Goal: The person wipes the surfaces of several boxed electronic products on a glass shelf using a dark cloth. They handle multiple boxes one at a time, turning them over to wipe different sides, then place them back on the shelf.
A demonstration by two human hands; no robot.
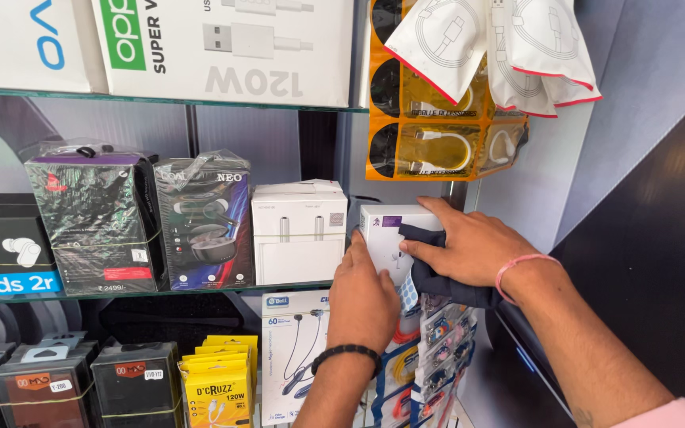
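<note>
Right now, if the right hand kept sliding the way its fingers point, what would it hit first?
The right hand, holding a dark cloth, points left across the small white box. Next in line looks like the bigger white box beside it, though depth is unclear.

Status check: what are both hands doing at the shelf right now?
Left hand steadies small white box. Right hand presses dark cloth on it. White box close alongside.

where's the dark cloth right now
In the head view the dark cloth sits right of centre, pressed by the right hand against the small white box that the left hand steadies.
</note>
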